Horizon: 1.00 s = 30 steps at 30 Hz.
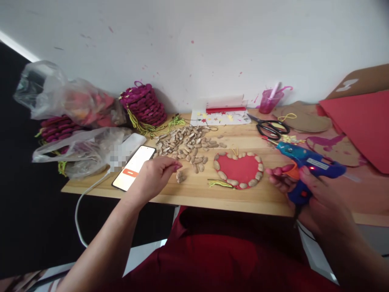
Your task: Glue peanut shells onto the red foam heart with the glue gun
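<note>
My right hand (316, 194) is wrapped round a blue hot glue gun (313, 160) with an orange trigger; a small red light glows on its side and its nozzle points left. Over the phone's right edge, my left hand (156, 174) is closed in a pinch; whatever its fingertips hold, if anything, I cannot make out. Just beside those fingertips lie loose peanut shells (180, 177). Between my hands rests a red heart (241, 168) edged with peanut shells, with a yellow loop at its top and yellow-green strings at its lower left. A pile of peanut shells (185, 140) spreads behind my left hand.
A lit phone (133, 168) and clear plastic bags (82, 150) occupy the left. Purple woven baskets (144, 105) stand near the wall. Black scissors (272, 127), a pink cup (269, 101), brown cutouts (306, 117) and red sheets (361, 121) lie towards the right.
</note>
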Available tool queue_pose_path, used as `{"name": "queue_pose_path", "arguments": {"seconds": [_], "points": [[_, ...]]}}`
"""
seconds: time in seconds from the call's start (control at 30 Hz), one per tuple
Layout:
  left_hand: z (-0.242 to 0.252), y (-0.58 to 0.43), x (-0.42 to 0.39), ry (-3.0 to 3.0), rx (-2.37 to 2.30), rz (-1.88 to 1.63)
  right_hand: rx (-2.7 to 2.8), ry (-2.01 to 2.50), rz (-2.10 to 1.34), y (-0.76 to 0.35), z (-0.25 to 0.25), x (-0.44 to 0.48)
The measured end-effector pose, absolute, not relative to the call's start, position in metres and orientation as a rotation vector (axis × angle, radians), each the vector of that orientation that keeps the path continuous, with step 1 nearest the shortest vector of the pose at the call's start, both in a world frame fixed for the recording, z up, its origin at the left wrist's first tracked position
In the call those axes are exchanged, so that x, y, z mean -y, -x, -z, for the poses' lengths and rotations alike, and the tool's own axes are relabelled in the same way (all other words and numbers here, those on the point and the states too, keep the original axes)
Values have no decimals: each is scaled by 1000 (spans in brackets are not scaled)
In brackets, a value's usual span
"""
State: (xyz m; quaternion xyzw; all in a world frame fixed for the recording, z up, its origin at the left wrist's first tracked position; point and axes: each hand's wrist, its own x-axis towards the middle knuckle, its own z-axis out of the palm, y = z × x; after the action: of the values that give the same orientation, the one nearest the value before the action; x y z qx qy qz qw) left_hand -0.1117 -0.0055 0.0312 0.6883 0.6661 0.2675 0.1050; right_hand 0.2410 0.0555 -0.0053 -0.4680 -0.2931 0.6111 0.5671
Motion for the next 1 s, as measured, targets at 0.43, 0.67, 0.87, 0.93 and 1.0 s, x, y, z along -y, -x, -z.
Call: {"name": "queue_pose_path", "arguments": {"seconds": [0.43,0.67,0.87,0.93,1.0], "points": [[-5,114,13,-2023,-1924,-839,699,1124,-1434,-242,7,-56],[-7,117,12,-2110,-1950,-849,691,1146,-1431,-241,6,-57],[-5,118,8,-2161,-1935,-870,680,1148,-1424,-242,7,-56],[-7,118,8,-2173,-1921,-857,686,1145,-1426,-242,7,-56],[-10,117,9,-2156,-1953,-862,699,1139,-1420,-243,8,-56]]}}
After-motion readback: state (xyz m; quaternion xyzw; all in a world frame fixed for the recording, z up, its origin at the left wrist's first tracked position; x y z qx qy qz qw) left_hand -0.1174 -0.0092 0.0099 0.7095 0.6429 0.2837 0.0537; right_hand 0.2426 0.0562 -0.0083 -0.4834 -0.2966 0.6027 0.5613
